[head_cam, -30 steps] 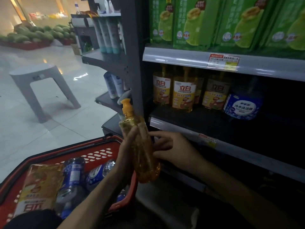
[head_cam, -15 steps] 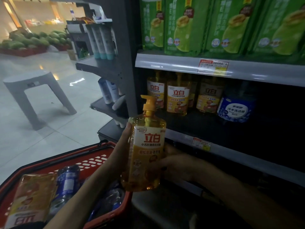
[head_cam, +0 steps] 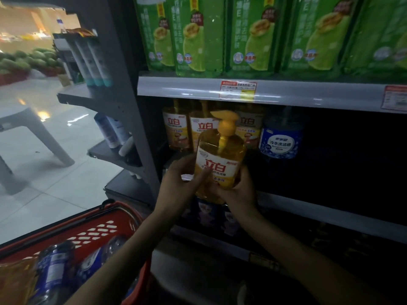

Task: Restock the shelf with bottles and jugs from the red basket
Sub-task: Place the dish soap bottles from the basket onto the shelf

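A yellow pump bottle [head_cam: 220,157] with a white and yellow label stands upright in the air at the front of the middle shelf [head_cam: 308,201]. My left hand [head_cam: 178,186] grips its left side and my right hand [head_cam: 240,190] holds its lower right side. Behind it on the shelf stand matching yellow bottles [head_cam: 176,128] and a blue jug [head_cam: 279,137]. The red basket [head_cam: 99,227] sits at the lower left, with blue bottles [head_cam: 55,267] and a yellow refill pack [head_cam: 15,282] lying in it.
Green refill packs [head_cam: 253,34] fill the upper shelf. The right half of the middle shelf is dark and bare. A side rack [head_cam: 92,93] at the left carries tubes and bottles. A grey plastic stool [head_cam: 26,133] stands on the tiled floor.
Both hands have lifted the yellow pump bottle up from beside the basket and carried it to the right, up to the front of the middle shelf. It now faces label-forward.
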Available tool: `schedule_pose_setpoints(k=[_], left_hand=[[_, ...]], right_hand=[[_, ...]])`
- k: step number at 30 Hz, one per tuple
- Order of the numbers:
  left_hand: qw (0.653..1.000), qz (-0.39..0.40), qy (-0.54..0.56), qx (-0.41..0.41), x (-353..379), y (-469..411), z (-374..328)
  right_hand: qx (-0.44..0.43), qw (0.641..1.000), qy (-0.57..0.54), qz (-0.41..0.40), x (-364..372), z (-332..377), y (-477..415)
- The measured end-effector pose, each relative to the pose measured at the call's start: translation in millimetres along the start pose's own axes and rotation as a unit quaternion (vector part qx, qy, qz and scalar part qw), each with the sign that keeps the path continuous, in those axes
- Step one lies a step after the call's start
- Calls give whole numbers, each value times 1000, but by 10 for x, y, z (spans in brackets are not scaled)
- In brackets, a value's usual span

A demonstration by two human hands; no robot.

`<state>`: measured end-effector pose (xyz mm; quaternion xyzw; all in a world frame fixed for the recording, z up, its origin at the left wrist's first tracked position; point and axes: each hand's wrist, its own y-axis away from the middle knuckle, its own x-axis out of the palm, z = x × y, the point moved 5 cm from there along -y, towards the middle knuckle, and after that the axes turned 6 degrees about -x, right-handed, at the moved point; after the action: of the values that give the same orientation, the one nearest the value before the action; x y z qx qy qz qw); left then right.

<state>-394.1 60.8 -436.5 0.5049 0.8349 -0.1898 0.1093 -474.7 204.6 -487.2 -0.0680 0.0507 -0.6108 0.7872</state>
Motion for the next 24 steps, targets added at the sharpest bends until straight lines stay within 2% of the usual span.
schedule_pose_setpoints(k=[3,7,15,20,24], left_hand=[[1000,6,16,26,222,-172,-50],[993,59,83,52,432,-410,-85],[986,88,127,56,715,-839,-16],[986,78,137,57,885,-1079,-2],[987,55,134,69,1011,-1253,-8]], right_hand=[[-43,998,-1,-38,-115,-29,-92],[-99,993,13,-62,-260,-25,-235],[-113,959,237,-104,-440,-21,-679],[-104,963,202,-143,-423,-78,-919],[-110,953,222,-175,-437,-104,-1132]])
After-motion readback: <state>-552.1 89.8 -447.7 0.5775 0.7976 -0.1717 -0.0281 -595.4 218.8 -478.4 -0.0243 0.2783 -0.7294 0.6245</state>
